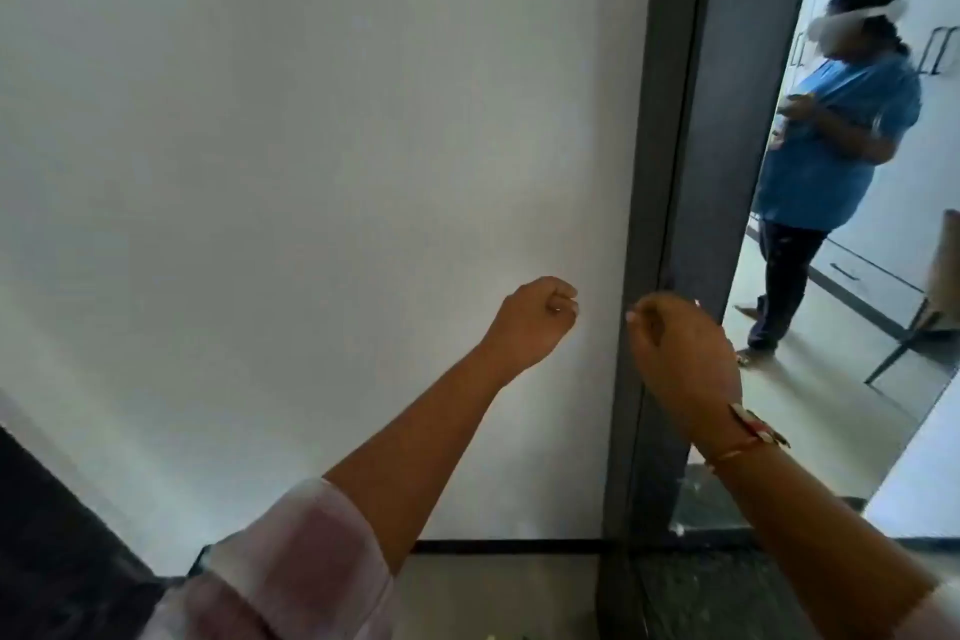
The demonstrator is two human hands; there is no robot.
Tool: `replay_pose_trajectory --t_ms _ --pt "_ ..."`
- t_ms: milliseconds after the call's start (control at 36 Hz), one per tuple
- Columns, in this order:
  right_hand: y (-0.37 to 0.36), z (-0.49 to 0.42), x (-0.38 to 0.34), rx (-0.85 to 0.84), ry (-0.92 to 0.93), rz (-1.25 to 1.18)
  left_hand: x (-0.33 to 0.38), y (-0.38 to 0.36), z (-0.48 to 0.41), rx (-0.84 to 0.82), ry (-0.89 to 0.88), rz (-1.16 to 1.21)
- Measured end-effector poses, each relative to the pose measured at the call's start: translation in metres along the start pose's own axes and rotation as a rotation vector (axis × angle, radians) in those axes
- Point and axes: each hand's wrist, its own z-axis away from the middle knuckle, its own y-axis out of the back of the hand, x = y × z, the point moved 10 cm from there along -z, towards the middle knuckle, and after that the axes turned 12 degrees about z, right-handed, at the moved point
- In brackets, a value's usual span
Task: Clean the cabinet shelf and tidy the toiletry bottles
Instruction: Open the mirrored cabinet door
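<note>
White panel; left hand, right hand fisted, empty.

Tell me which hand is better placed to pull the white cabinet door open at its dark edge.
Right, probably. The right hand is curled right at the dark edge strip of the white door. The left hand is a closed fist over the plain panel, away from the edge.

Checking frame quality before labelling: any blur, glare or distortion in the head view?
Head view: soft overall, left hand and right hand slightly blurred; wide-angle bends the dark door frame; white panel evenly lit, no hard glare; doorway area brighter.
</note>
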Motion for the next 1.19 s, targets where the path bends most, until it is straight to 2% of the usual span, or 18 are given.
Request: replay_pose_trajectory --t_ms 56,111,222,389,528,694,861,1000,1194 --pt "-0.002 0.012 0.024 0.053 -0.057 0.018 -0.013 -0.028 -0.001 -0.05 0.062 -0.019" --pt "-0.005 0.022 0.033 0.126 -0.018 0.063 -0.026 -0.053 0.004 -0.099 0.123 0.034" --pt "0.001 0.02 0.046 0.227 -0.066 0.067 -0.035 -0.09 0.002 -0.126 0.148 0.087" --pt "-0.006 0.007 0.062 0.139 -0.087 -0.134 -0.036 -0.116 0.006 -0.107 0.12 0.106" --pt "-0.005 0.007 0.065 0.1 -0.082 -0.169 -0.04 -0.121 0.01 -0.067 0.151 0.152" --pt "0.01 0.026 0.064 0.114 -0.045 -0.138 -0.035 -0.122 0.025 -0.048 0.135 0.209" --pt "0.036 0.063 0.07 0.146 -0.102 -0.028 -0.026 -0.129 0.043 -0.07 0.042 0.034" --pt "0.067 0.104 0.08 0.181 -0.165 -0.035 -0.029 -0.135 0.064 -0.123 0.02 0.034" --pt "0.115 0.158 0.095 0.325 -0.17 0.157 -0.021 -0.147 0.101 -0.2 -0.081 -0.01"
